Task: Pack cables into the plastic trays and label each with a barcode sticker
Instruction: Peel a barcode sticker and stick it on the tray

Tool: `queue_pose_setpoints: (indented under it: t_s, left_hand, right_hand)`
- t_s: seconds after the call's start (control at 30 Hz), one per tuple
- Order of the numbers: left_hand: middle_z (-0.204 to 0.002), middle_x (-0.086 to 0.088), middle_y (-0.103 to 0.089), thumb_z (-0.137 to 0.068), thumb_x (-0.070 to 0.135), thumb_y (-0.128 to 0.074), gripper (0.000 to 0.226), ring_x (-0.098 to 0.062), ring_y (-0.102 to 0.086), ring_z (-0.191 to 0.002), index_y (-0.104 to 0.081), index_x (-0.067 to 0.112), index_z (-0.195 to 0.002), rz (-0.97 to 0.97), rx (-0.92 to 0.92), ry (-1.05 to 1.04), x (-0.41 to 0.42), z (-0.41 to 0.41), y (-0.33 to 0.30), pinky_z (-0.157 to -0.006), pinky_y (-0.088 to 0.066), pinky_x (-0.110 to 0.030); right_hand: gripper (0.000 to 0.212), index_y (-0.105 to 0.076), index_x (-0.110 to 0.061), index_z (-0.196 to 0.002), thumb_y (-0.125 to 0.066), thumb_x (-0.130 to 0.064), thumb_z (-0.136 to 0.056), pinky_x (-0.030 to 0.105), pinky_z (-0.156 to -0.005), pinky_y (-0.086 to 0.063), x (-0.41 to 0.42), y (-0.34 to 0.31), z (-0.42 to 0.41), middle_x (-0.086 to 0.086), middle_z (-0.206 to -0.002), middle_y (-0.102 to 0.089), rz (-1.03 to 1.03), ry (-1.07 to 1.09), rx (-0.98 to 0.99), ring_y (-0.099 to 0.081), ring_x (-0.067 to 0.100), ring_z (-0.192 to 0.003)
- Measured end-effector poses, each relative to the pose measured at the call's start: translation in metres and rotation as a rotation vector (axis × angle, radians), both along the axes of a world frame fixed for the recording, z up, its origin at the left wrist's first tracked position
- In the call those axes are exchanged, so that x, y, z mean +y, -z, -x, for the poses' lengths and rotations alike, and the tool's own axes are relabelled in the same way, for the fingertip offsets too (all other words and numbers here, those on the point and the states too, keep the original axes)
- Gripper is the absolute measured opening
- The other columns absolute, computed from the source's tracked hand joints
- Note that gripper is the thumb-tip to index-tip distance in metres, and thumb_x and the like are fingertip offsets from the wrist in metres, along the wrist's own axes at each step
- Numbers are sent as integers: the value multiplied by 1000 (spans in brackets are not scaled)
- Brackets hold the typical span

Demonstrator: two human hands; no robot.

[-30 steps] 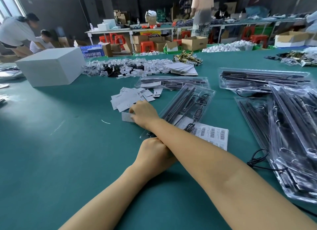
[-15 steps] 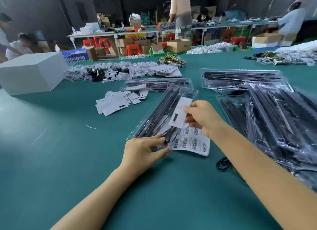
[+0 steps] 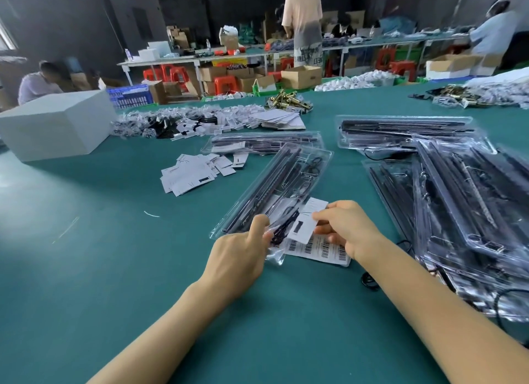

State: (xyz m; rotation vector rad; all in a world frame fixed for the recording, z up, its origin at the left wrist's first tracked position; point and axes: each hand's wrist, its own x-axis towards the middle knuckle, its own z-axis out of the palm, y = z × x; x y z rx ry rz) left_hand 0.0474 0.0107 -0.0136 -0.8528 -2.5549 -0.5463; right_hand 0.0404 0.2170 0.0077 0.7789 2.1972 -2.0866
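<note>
A clear plastic tray [image 3: 274,189] with black cables lies slanted on the green table [image 3: 86,269] in front of me. My left hand [image 3: 239,257] grips the tray's near end, thumb on top. My right hand [image 3: 347,229] pinches a white card [image 3: 307,222] with a black mark, held over the tray's near end. Under the card lies a sheet of barcode stickers [image 3: 320,249], partly covered by my right hand.
A pile of filled trays [image 3: 463,206] lies at the right, with two more trays [image 3: 263,143] behind. Loose white cards [image 3: 194,175] sit left of the tray, a white box [image 3: 54,124] at far left. People work at tables beyond.
My right hand took a card from the loose pile at the left and carried it over the tray's near end. My left hand moved onto the tray end and now grips it.
</note>
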Motion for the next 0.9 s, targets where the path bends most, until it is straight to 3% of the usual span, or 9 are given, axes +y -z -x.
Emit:
queue_pose_setpoints:
  t_s: [0.07, 0.13, 0.2, 0.37, 0.53, 0.63, 0.73, 0.9]
  left_hand:
    - [-51, 4, -43, -92, 11, -55, 36, -31, -32, -42, -28, 27, -109, -8, 34, 10, 1, -3, -6, -45, -34, -29]
    - [-57, 3, -53, -75, -3, -56, 52, -29, -34, -41, -36, 27, -113, 42, 65, 20, 2, -6, -10, -40, -33, -28]
    - [-62, -1, -62, -65, -5, -49, 58, -30, -41, -38, -50, 24, -116, 90, 87, 6, 2, -6, -11, -34, -35, -29]
    - [-66, -2, -64, -57, -10, -62, 55, -29, -43, -36, -62, 17, -104, 101, 117, -25, 2, -6, -7, -31, -36, -28]
    - [-87, -15, -64, -57, -12, -67, 48, -31, -49, -37, -63, 11, -99, 196, 81, -7, 5, -12, -8, -29, -40, -29]
    - [-81, -16, -56, -60, -9, -70, 31, -26, -39, -31, -69, 6, -87, 273, 127, -3, 9, -19, -11, -26, -30, -23]
    - [-75, -15, -58, -56, -7, -77, 40, -24, -42, -32, -73, 4, -94, 318, 197, 7, 12, -24, -11, -29, -26, -20]
    - [-71, -8, -64, -61, -5, -47, 45, -14, -51, -41, -77, 7, -92, 445, 385, -61, 21, -32, -10, -30, -24, -18]
  right_hand:
    - [15, -51, -6, -98, -61, -2, -88, 18, -33, -33, -3, 1, 1, 14, -88, -68, -28, -20, 10, -62, 9, -44]
    - [17, -51, -6, -101, -61, -3, -87, 18, -33, -33, -5, 3, 2, 14, -87, -69, -47, -32, 15, -62, 9, -44]
    - [18, -51, -6, -102, -62, -4, -87, 18, -34, -33, -5, 3, 3, 13, -83, -69, -48, -37, 12, -61, 10, -44]
    - [19, -52, -3, -103, -63, -2, -87, 19, -34, -38, -4, 3, 2, 13, -79, -67, 0, -30, 23, -62, 12, -43]
    - [13, -52, -1, -96, -61, -2, -87, 20, -37, -43, -8, 7, 1, 14, -73, -68, -94, -57, 48, -64, 13, -46]
    - [10, -51, -5, -82, -60, -3, -84, 24, -43, -47, -9, 10, 1, 15, -69, -69, -189, -60, 58, -67, 15, -49]
    - [11, -51, -6, -78, -60, -3, -83, 23, -41, -46, -9, 12, 3, 14, -67, -69, -220, -66, 62, -68, 16, -50]
    - [9, -51, -6, -82, -60, -6, -82, 27, -47, -48, -10, 16, 7, 11, -62, -70, -270, -71, 58, -71, 26, -61]
